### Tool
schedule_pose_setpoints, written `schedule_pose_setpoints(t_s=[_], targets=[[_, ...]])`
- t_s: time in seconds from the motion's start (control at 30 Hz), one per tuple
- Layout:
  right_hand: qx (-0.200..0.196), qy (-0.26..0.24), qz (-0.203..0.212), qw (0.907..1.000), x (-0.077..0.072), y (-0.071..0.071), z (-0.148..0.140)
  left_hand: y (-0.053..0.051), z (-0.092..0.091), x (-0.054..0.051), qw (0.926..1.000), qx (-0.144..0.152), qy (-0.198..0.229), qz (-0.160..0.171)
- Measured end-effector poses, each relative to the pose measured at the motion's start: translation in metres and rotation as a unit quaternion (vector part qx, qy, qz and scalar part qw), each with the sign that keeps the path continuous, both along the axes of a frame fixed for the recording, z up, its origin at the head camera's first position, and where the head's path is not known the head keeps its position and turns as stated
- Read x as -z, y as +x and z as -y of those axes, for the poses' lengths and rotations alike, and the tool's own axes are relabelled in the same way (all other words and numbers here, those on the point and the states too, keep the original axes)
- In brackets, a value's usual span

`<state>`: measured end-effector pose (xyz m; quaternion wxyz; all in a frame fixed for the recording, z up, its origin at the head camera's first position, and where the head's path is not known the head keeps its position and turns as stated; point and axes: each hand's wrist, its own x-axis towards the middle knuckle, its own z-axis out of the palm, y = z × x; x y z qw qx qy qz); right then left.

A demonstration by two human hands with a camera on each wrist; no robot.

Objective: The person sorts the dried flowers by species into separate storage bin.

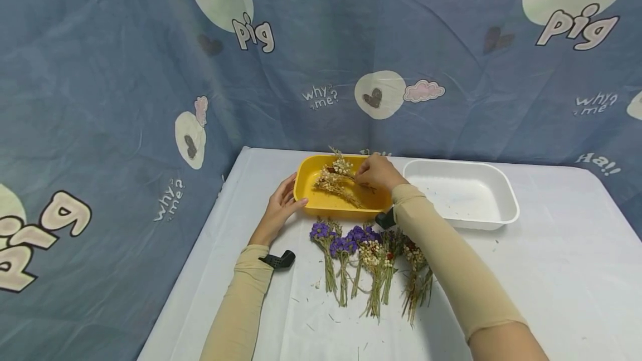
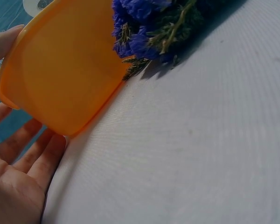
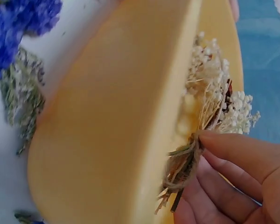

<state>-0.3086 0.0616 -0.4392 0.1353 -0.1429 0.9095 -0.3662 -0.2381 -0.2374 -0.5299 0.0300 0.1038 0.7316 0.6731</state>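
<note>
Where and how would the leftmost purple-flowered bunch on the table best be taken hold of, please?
The leftmost bunch is probably best pinched by its stems, coming from the person's side: they gather narrowly and point that way, while its wider blooms lie toward the yellow tub.

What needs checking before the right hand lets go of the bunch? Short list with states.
1. Yellow tray braced: ok, left hand touches its left end.
2. Grip: ok, right hand pinches the held bunch near its twine.
3. Held bunch resting on tray floor: cannot tell.
4. Held bunch apart from the other one in the tray: cannot tell, they look close.
5. Table free of debris: not ok, bits lie scattered.
</note>
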Motion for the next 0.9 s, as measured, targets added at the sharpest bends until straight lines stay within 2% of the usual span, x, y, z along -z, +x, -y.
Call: schedule_pose_setpoints(t_s=[0.23, 0.4, 0.53, 0.67, 0.9], targets=[[-0.033, 0.057, -0.006, 0.9979, 0.0067, -0.0058, 0.0016, 0.0003, -0.0001, 0.0003, 1.0, 0.0, -0.002, -0.004], [-0.054, 0.09, -0.009, 0.9944, 0.0057, -0.0043, 0.0043, -0.0006, -0.0002, 0.0007, 1.0, -0.001, -0.004, -0.004], [-0.056, 0.108, -0.009, 0.9926, 0.0042, -0.0017, 0.0067, -0.0011, -0.0003, 0.0005, 1.0, 0.001, -0.005, -0.005], [-0.054, 0.114, -0.003, 0.992, 0.0035, -0.0002, 0.008, -0.0016, -0.0006, 0.0003, 1.0, 0.0, -0.004, -0.004], [-0.06, 0.099, -0.017, 0.9931, 0.0014, 0.0021, 0.0048, 0.0, -0.0011, -0.001, 1.0, -0.004, -0.002, 0.0]])
